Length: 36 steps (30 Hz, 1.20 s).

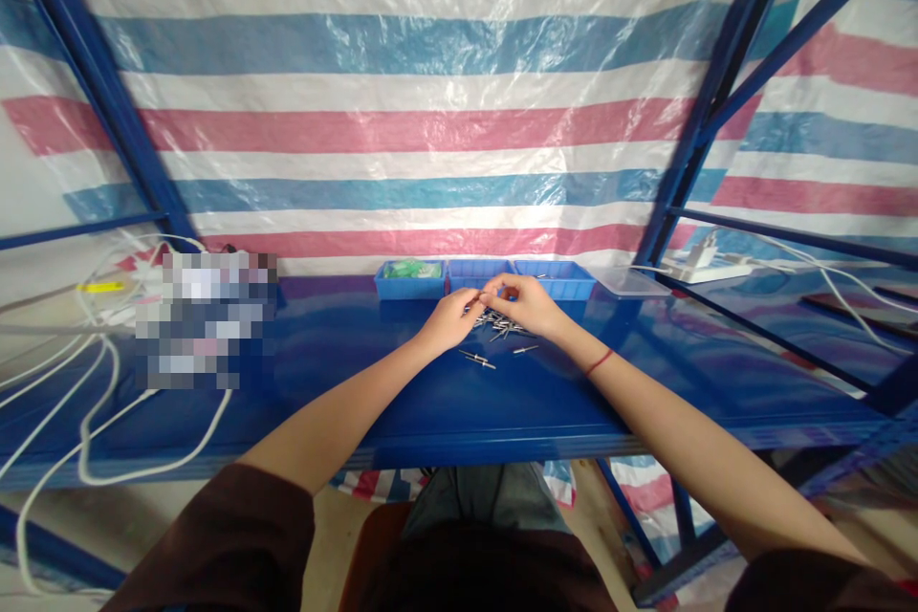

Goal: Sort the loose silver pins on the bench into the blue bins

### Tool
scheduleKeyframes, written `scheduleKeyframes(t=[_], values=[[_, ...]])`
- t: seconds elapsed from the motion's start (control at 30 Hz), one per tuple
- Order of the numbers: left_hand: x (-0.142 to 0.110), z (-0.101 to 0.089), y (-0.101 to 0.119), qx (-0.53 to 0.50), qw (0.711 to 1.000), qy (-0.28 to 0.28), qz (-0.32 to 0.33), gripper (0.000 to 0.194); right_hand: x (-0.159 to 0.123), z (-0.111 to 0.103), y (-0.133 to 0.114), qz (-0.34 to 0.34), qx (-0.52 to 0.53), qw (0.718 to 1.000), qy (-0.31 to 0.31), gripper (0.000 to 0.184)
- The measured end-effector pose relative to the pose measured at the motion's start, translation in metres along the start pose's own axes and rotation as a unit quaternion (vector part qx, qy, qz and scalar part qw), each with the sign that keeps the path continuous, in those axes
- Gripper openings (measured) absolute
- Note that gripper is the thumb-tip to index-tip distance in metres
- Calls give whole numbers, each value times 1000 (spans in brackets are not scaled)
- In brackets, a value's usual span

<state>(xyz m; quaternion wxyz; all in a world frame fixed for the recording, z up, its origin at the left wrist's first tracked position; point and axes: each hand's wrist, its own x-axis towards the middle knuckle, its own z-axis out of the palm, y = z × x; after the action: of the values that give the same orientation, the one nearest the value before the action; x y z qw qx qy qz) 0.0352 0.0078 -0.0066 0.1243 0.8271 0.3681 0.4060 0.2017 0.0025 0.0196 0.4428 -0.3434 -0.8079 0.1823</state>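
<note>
My left hand [454, 319] and my right hand [526, 304] meet at the fingertips above a pile of silvery pop rivets [506, 325]. Both are closed in a pinch; whatever sits between the fingers is too small to make out. A few loose rivets [477, 360] lie nearer to me, and a single rivet [526, 349] lies off to the right. Just behind the hands stand a blue bin [410, 288] with green and clear plastic bags in it, a middle blue bin [479, 275] and a right blue bin [566, 288].
The blue metal table [430, 411] has a rack frame with posts on both sides. White cables [107, 402] and a blurred-out heap [207, 316] occupy the left. A clear plastic lid [631, 282] and a white power strip [707, 263] are at the right.
</note>
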Motion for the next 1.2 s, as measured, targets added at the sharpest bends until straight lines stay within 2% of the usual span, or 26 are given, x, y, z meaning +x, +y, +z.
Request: scheduleKeyframes(t=[0.17,0.27,0.33,0.43,0.5,0.57,0.67,0.7,0.77,0.87,0.93,0.97,1.07,1.2], values=[[0,-3,-2,14,996,85,-5,16,0,-8,1,-17,-76,997,17,23],[0,-4,-3,17,996,93,3,17,1,-10,6,-11,-98,995,1,27],[0,-3,-3,12,996,90,2,21,3,-14,11,8,-116,993,15,29],[-1,-1,-1,15,997,75,-8,31,7,-27,22,87,-174,976,102,32],[-2,0,-1,22,998,60,-13,31,7,-40,33,164,-230,945,163,35],[-3,0,-2,32,999,42,-14,30,5,-53,44,239,-292,909,176,40],[-4,-1,-6,64,998,10,-6,28,2,-66,54,286,-341,885,139,48],[-4,-1,-7,79,997,-1,-1,26,1,-68,54,282,-344,886,128,47],[-5,-1,-9,108,994,-19,7,23,1,-69,51,248,-334,906,81,37],[-5,-2,-10,133,990,-32,14,22,0,-65,42,170,-270,943,-96,22],[-5,-2,-9,139,989,-38,14,23,-2,-59,36,143,-222,941,-210,21],[-5,-2,-9,141,989,-42,12,23,-3,-56,34,142,-209,938,-239,25],[-5,-2,-8,146,988,-53,9,22,-5,-46,33,135,-215,936,-245,33],[-5,-2,-8,151,986,-63,11,21,-2,-36,40,98,-268,938,-198,22]])
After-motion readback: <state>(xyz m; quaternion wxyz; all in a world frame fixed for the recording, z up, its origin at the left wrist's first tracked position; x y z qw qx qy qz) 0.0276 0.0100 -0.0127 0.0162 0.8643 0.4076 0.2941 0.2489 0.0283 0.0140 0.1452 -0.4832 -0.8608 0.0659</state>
